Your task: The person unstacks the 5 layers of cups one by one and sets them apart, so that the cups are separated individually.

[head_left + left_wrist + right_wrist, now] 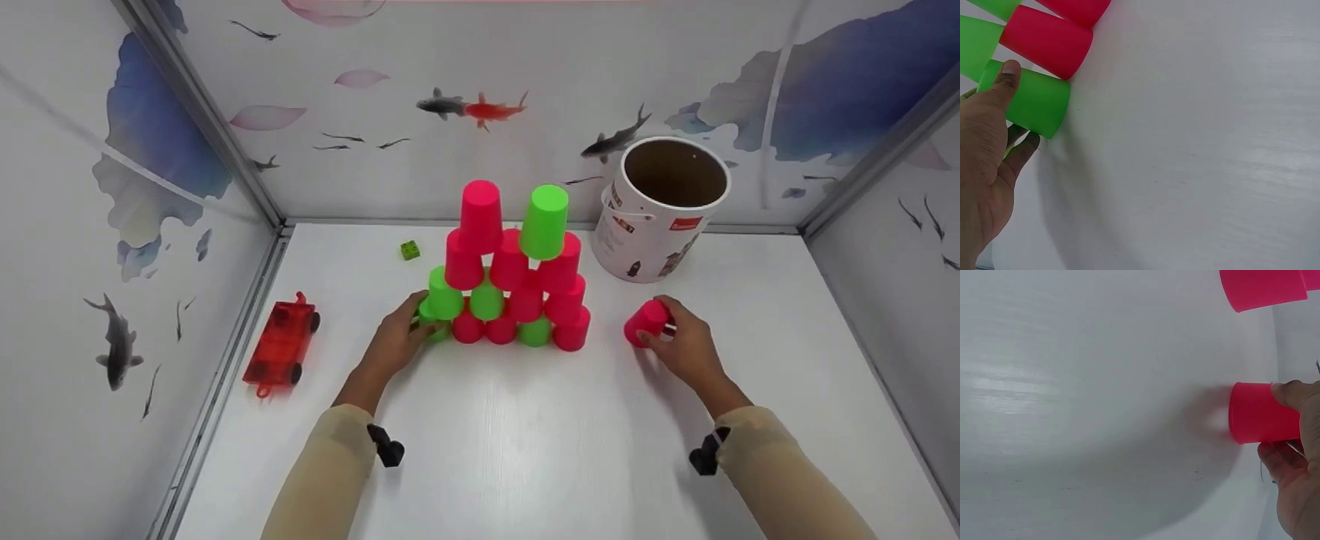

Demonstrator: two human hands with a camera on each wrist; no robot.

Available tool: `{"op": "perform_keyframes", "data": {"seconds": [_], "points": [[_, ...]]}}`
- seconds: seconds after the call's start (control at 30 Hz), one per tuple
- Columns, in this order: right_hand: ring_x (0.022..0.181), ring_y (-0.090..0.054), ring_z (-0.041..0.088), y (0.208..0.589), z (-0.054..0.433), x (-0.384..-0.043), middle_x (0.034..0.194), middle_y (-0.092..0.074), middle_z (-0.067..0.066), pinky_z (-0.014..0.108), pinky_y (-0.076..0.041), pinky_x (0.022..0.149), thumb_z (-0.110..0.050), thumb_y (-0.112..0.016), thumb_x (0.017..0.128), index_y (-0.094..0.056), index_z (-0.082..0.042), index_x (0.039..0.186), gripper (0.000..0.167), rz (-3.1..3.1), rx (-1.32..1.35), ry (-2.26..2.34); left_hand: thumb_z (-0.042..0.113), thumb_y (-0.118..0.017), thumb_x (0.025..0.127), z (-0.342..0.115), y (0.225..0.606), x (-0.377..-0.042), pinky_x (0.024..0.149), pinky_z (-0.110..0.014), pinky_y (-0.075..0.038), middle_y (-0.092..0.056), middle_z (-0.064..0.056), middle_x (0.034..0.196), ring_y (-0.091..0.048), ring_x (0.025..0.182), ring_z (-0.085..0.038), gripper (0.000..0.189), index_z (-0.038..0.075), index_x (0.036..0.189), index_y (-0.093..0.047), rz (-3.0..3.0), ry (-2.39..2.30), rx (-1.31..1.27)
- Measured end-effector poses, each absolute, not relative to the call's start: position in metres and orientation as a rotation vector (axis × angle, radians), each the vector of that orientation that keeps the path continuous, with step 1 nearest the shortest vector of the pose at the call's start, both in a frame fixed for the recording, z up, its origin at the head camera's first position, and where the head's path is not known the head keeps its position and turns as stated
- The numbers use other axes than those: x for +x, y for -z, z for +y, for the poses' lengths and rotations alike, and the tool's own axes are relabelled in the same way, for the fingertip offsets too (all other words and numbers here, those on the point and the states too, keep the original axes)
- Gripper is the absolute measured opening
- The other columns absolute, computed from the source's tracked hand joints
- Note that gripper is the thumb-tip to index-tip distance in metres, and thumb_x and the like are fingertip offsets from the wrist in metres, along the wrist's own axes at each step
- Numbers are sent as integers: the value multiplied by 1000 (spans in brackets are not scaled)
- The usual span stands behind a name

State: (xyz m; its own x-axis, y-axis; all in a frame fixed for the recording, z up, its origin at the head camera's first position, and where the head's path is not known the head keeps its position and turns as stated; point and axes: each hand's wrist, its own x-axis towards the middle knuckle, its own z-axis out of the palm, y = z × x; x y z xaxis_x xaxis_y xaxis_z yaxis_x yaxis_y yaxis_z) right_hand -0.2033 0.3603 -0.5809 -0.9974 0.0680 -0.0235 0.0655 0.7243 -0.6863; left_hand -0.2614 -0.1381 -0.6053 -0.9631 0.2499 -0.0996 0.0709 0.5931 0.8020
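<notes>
A pyramid of upside-down plastic cups in red and green stands mid-table, with a red cup (481, 216) and a green cup (545, 222) side by side on top. My left hand (396, 335) holds the green cup (1039, 102) at the bottom left corner, thumb on one side and fingers on the other. Right of the pyramid and apart from it, my right hand (686, 346) grips a single upside-down red cup (646, 322) between thumb and fingers. In the right wrist view, part of a stacked red cup (1264, 288) shows at the top.
A tall white bucket (637, 236) with a handle stands behind, at the right. On the left lies a red toy cart (279, 345) with black wheels. A small green toy brick (409, 250) sits behind the pyramid's left side. Printed panels wall the table on three sides.
</notes>
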Motion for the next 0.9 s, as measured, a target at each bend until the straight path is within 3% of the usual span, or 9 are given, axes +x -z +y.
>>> {"op": "perform_keyframes", "data": {"seconds": [0.9], "points": [[150,-53,51,594,366,-198,165,-51,28,61,-55,113,-13,-82,102,-39,-3,166,78,-2921,-76,-1161,34,-83,102,-135,604,-262,129,-55,-46,-58,-5,164,-51,158,-29,75,22,165,-45,2640,-1345,251]]}}
